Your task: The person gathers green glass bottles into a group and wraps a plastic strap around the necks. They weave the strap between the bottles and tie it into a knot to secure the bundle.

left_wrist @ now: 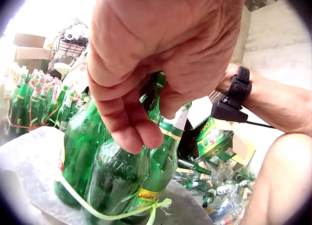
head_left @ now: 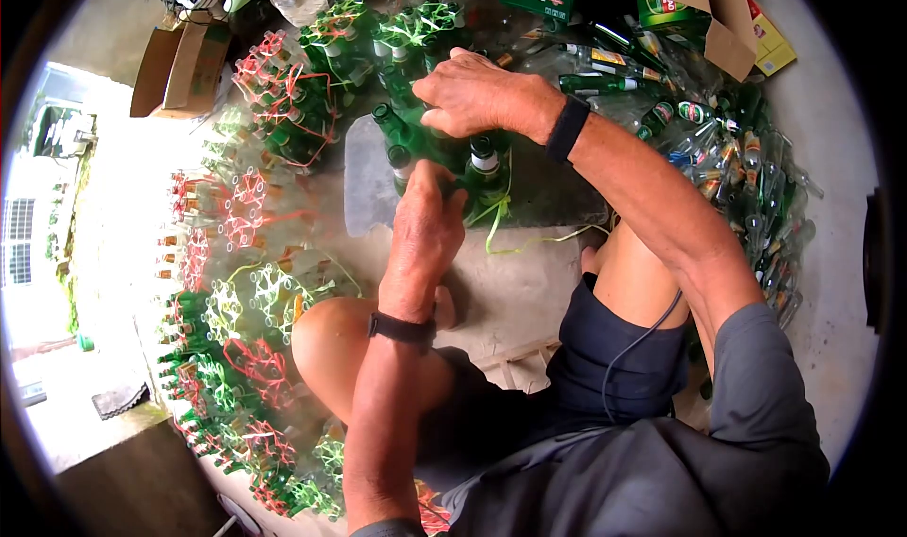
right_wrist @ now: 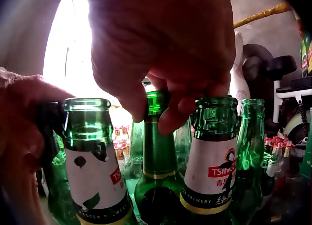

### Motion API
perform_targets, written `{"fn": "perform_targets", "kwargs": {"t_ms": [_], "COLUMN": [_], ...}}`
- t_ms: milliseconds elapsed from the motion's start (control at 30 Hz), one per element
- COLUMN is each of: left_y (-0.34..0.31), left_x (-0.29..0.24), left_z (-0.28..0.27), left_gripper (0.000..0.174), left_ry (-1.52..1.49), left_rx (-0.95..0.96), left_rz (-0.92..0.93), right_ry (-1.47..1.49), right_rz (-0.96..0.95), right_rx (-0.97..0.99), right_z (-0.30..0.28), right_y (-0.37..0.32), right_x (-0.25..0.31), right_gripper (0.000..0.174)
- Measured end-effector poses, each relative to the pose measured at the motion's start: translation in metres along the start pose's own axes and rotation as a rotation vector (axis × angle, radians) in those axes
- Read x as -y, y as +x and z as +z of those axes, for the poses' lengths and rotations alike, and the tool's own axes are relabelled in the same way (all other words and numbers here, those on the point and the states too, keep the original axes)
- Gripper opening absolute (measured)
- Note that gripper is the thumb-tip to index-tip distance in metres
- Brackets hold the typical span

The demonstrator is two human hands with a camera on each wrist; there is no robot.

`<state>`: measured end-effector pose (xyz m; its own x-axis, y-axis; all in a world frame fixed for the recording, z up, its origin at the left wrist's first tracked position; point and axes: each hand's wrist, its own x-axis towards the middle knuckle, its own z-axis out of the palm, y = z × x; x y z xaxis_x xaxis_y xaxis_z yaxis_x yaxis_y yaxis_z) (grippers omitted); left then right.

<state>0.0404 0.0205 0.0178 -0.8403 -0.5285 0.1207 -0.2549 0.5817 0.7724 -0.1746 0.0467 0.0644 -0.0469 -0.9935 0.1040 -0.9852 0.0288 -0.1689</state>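
Several green glass bottles stand bunched upright on a grey slab (head_left: 364, 173), with a yellow-green plastic strap (left_wrist: 97, 211) round their lower bodies, knotted at one side. At the near side of the bunch, my left hand (head_left: 425, 225) has its fingers and thumb curled round the neck of a green bottle (left_wrist: 114, 176). My right hand (head_left: 482, 98) reaches over the far side. In the right wrist view its thumb and fingers pinch the top of another green bottle (right_wrist: 158, 152), between two bottles with white neck labels, one a labelled bottle (right_wrist: 209, 171).
Bundles of bottles (head_left: 288, 98) bound with red and green strap fill the left side. Loose bottles (head_left: 756, 197) lie heaped at the right. Cardboard boxes, among them an open carton (head_left: 184, 69), stand at the back. The strap's long tail (head_left: 529, 246) trails off the slab.
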Motion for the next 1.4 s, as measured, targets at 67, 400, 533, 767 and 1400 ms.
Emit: {"fn": "perform_targets", "kwargs": {"t_ms": [67,400,533,767,1400], "left_y": [0.001,0.003,0.005,0.005,0.031], "left_x": [0.0,-0.001,-0.004,-0.032,-0.039], "left_z": [0.0,0.001,0.001,-0.001,0.003], "left_gripper": [0.026,0.025,0.028,0.047,0.063], "left_ry": [-0.003,-0.014,0.014,0.203,0.373], "left_rx": [0.005,-0.004,-0.014,-0.205,-0.093], "left_rz": [-0.022,0.019,0.042,0.033,0.129], "right_ry": [0.014,0.029,0.071,0.161,0.117], "right_rz": [-0.025,-0.086,-0.085,-0.012,0.068], "right_rx": [-0.021,0.046,-0.022,-0.003,-0.165], "right_z": [0.001,0.0,0.003,0.006,0.0], "right_y": [-0.002,-0.01,-0.015,-0.023,-0.044], "right_x": [0.001,0.018,0.015,0.01,0.016], "right_gripper": [0.029,0.029,0.029,0.029,0.018]}}
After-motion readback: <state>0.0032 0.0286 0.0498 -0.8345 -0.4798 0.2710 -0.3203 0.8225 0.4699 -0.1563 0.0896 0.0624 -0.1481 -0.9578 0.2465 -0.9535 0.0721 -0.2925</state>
